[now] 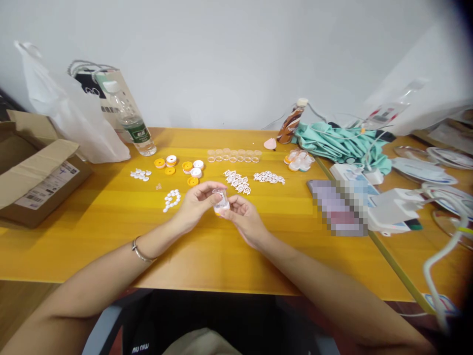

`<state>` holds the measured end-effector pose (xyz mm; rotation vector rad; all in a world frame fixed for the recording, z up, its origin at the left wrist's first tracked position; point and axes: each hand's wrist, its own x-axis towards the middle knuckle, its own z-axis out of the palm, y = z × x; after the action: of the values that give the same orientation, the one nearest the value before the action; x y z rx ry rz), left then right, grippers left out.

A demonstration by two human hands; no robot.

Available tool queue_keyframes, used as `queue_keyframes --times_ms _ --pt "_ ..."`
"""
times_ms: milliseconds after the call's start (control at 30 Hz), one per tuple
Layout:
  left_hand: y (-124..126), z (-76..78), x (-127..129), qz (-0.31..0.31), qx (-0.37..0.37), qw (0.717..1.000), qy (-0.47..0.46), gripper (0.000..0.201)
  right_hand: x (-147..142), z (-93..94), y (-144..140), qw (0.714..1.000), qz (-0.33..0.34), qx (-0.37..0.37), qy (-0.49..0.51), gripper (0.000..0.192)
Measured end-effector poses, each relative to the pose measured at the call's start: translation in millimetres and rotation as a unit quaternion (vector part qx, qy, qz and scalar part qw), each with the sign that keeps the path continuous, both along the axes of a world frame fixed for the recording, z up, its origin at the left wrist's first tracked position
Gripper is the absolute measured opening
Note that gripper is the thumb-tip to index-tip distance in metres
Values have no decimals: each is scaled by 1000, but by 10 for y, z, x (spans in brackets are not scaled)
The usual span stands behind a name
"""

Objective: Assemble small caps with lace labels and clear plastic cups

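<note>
Between my two hands is a small clear plastic capsule (221,203) with white inside and an orange edge at its bottom. My left hand (201,204) pinches its upper part between thumb and fingers. Lower down, my right hand (244,217) grips its base from the right. Just beyond lie white lattice-like plastic pieces (238,181) and a row of clear round cups (234,156). White and orange round caps (192,170) sit to the left of these. Small white discs (172,199) lie by my left wrist, with more white pieces (140,174) farther left.
On the left stand a cardboard box (44,182), a white plastic bag (84,123) and a water bottle (138,133). To the right are finished-looking capsules (299,160), a brown drink bottle (292,122), green cloth (340,143), a blurred phone (336,207) and white devices with cables (393,209).
</note>
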<state>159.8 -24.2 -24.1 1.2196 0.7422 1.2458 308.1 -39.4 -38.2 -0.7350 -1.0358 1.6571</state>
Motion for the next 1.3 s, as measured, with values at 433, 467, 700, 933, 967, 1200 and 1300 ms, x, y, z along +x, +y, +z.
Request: queue_keyframes --times_ms 433,467,700,933,967,1200,1300 --pt "-50 45 -14 -91 -53 991 -81 29 28 4 -6 983 128 -94 97 28" --pt "-43 53 -27 -99 -50 991 -75 30 32 10 -8 983 130 -89 97 28" --pt "8 61 -125 -86 24 996 2 30 37 43 -33 994 90 -33 50 30" --pt "-87 -48 103 133 88 987 8 24 -55 -34 -80 999 -25 38 -23 30" --pt "-87 -59 122 161 98 982 4 26 -59 -36 -78 998 -35 42 -28 29" --pt "31 61 -67 -48 79 996 7 31 16 21 -1 1000 10 6 3 27" --pt "36 91 -90 -46 93 994 37 30 14 20 -8 999 2 31 -13 27"
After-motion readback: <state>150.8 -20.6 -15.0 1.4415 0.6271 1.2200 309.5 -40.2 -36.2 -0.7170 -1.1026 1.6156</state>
